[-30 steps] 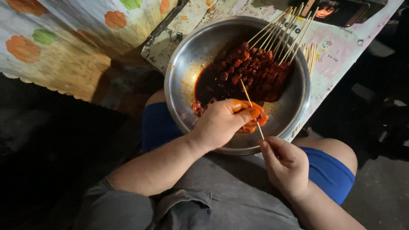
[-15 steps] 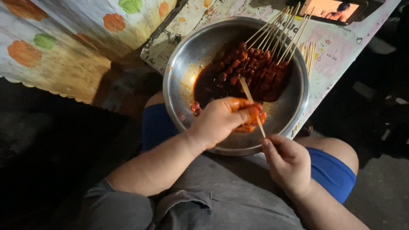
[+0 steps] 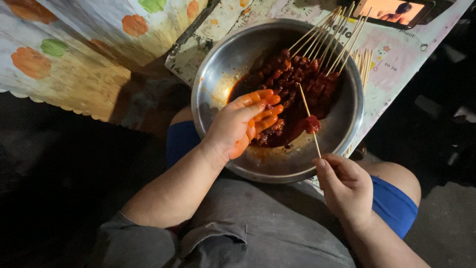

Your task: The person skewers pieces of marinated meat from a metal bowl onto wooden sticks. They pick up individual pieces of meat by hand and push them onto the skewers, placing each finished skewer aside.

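Note:
A large steel bowl rests on my lap and the edge of a low table. It holds dark red marinated meat pieces in sauce, with several loaded bamboo skewers leaning on the far rim. My left hand, coated in orange sauce, reaches into the bowl with fingers spread over the meat. My right hand pinches the bottom of a thin bamboo skewer that carries one meat piece near its middle.
A phone with a lit screen lies on the patterned table cover beyond the bowl. Bare skewers lie beside the bowl's right rim. A floral cloth hangs at the left. Dark floor surrounds my legs.
My left hand has let go of the meat on the skewer and opened toward the pile. The skewer now stands free in my right hand with one piece on it.

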